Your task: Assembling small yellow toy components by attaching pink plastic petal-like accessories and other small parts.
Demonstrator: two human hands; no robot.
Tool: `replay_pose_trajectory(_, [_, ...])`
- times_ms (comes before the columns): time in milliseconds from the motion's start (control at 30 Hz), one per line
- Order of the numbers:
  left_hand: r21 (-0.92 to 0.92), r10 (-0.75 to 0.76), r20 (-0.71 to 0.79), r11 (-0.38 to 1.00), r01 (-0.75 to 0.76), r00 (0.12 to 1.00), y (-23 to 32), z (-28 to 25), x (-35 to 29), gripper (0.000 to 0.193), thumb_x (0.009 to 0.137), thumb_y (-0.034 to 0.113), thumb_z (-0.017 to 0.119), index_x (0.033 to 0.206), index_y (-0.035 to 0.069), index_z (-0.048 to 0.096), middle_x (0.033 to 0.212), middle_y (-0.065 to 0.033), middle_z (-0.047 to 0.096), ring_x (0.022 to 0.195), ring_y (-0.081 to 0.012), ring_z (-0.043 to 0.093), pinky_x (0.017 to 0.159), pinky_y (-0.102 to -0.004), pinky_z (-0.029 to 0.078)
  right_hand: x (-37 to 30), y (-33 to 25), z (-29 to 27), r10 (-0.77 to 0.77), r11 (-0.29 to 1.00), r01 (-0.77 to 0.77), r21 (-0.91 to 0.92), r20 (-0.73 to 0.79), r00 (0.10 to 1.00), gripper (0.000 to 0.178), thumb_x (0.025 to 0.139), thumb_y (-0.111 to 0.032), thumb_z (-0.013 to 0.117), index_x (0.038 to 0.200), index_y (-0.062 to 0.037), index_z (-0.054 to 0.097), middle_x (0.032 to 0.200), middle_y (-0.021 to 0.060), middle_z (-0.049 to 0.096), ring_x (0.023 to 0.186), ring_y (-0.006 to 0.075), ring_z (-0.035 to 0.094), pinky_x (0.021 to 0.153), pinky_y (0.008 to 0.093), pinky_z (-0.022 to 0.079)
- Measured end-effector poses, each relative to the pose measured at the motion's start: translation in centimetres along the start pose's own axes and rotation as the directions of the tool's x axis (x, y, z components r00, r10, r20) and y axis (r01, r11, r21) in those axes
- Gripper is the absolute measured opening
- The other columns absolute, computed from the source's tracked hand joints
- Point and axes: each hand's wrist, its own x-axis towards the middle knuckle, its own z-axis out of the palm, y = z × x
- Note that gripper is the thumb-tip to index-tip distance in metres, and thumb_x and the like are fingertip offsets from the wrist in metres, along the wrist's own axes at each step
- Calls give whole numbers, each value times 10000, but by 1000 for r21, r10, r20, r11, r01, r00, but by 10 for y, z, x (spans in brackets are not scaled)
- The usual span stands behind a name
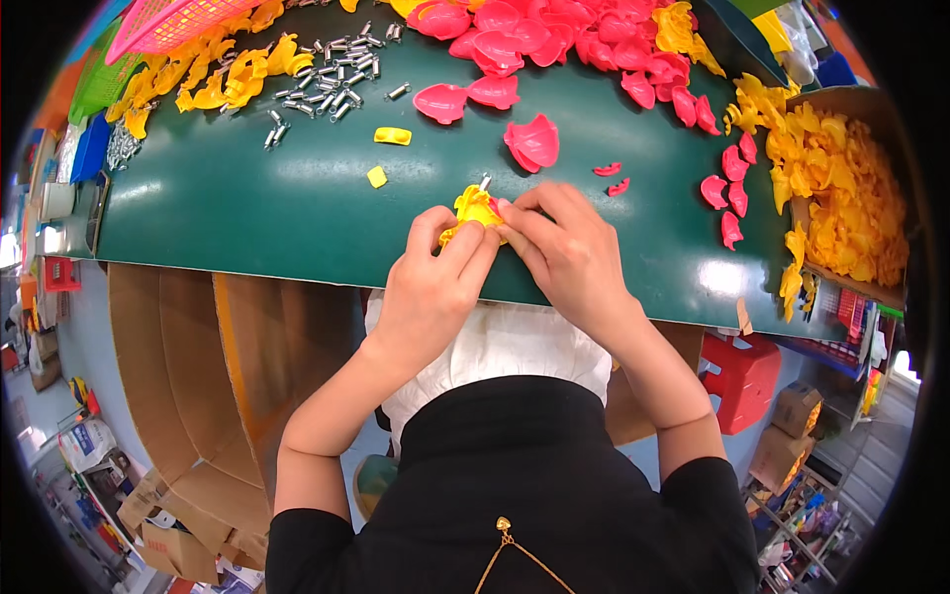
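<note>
Near the front edge of the green table [297, 218], my left hand [435, 282] grips a yellow plastic part [473, 208] with its fingers closed round the lower side. A small metal spring [485, 182] sticks up from the part's far side. My right hand [569, 252] pinches a small red piece [496, 206] against the right side of the yellow part. Just beyond my hands lie a red shell-shaped piece [532, 144], two small red curved bits [614, 178], a yellow curved piece [393, 136] and a small yellow square piece [377, 177].
Loose springs [336, 84] lie scattered at the far left beside orange-yellow parts [242, 79]. Red shells [534, 35] heap up at the back. A cardboard box [876, 104] of orange-yellow parts stands at the right. Below the table are a large open carton [168, 366] and a red stool [742, 381].
</note>
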Motion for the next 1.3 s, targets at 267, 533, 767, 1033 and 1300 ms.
replay_pose_trajectory(267, [23, 35, 17, 999, -35, 999, -8, -14, -7, 311, 674, -30, 659, 982, 13, 646, 1013, -70, 589, 1079, -318, 518, 876, -366, 499, 31, 11, -31, 46, 980, -99, 174, 282, 958, 206, 805, -128, 695, 1001, -74, 728, 883, 57, 599, 845, 237, 534, 720, 348, 450])
replay_pose_trajectory(533, [-63, -135, -130, 990, 128, 982, -1, 7, -7, 299, 662, 41, 685, 952, 19, 615, 992, -94, 601, 1181, -400, 483, 948, -415, 470, 129, 35, 30, -318, 910, 306, -278, 2, 948, 257, 766, -130, 712, 1022, -115, 720, 922, 26, 625, 922, 243, 528, 790, 362, 470])
replay_pose_trajectory(767, [-61, -135, -214, 990, 125, 967, -5, 10, -19, 301, 648, 60, 655, 942, 3, 673, 955, -70, 639, 837, -247, 552, 701, -326, 500, 91, 13, -9, -233, 970, 220, 104, 133, 963, 203, 833, -31, 631, 1021, -93, 584, 889, 43, 614, 875, 193, 573, 716, 298, 439])
replay_pose_trajectory(1033, [-100, -58, -235, 994, 35, 970, -8, 14, -13, 327, 635, 48, 651, 949, -40, 657, 959, -108, 629, 804, -246, 587, 673, -325, 531, 28, -6, 7, 154, 930, -143, 339, -5, 988, 109, 779, -41, 728, 884, -18, 708, 725, 46, 691, 530, 44, 512, 459, 222, 341])
replay_pose_trajectory(1300, [-92, -54, -227, 995, 33, 972, -6, 14, -13, 339, 642, 45, 639, 967, -53, 658, 964, -129, 633, 804, -259, 586, 676, -324, 532, 25, -4, 25, 129, 956, -99, 277, -92, 987, 113, 749, -35, 750, 844, -3, 699, 735, 80, 693, 560, 118, 591, 492, 242, 419])
